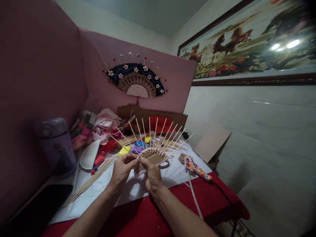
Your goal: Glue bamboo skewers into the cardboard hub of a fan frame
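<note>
Above the front of the table I hold a cardboard half-circle [153, 159] with several thin wooden sticks [156, 131] fanning out from its curved edge. My left hand [123, 169] is closed in a pinch at the fan's left end, on the lower end of the leftmost wooden stick [120, 144]. With thumb on the near face, my right hand [153, 176] grips the cardboard's lower left part; its other fingers are mostly hidden behind. The two hands nearly touch. To their right lies a glue gun [197, 169] with a patterned body and a white glue stick behind it.
Loose wooden sticks [91, 179] lie left of my hands. A purple bottle [56, 146], a white half-round piece [90, 154] and a dark flat object [41, 207] stand or lie farther left. Coloured clay packs [123, 151] sit behind. A decorated fan [137, 79] hangs on the pink board.
</note>
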The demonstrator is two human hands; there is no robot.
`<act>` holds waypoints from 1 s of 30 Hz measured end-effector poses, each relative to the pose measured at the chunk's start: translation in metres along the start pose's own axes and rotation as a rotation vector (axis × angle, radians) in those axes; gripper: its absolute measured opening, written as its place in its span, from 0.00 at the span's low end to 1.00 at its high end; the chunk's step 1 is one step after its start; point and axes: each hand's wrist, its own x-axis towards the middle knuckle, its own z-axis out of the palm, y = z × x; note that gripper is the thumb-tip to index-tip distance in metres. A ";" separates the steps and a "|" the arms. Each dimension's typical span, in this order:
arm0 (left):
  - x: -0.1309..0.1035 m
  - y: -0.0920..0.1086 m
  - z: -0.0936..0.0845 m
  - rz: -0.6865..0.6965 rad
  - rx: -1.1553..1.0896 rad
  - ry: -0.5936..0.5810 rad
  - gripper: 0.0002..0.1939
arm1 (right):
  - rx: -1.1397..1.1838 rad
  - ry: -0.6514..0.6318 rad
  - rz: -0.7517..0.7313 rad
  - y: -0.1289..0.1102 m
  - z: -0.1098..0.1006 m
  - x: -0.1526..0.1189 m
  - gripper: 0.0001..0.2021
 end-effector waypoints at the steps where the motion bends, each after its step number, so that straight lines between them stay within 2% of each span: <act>1: 0.000 0.000 0.000 0.000 0.001 -0.001 0.07 | 0.000 -0.004 0.000 0.001 -0.001 0.000 0.25; 8: 0.000 -0.002 0.000 -0.025 -0.010 0.004 0.07 | 0.007 -0.019 0.004 -0.002 0.002 -0.002 0.25; 13: 0.002 -0.007 -0.002 -0.052 -0.013 -0.041 0.07 | 0.005 -0.060 0.004 -0.003 0.002 -0.002 0.20; 16: 0.003 -0.009 -0.003 -0.059 -0.037 -0.050 0.08 | -0.001 -0.044 -0.006 -0.001 0.000 -0.001 0.18; 30: 0.003 -0.008 -0.003 -0.064 -0.060 -0.023 0.07 | 0.000 -0.063 -0.001 -0.001 0.000 0.000 0.16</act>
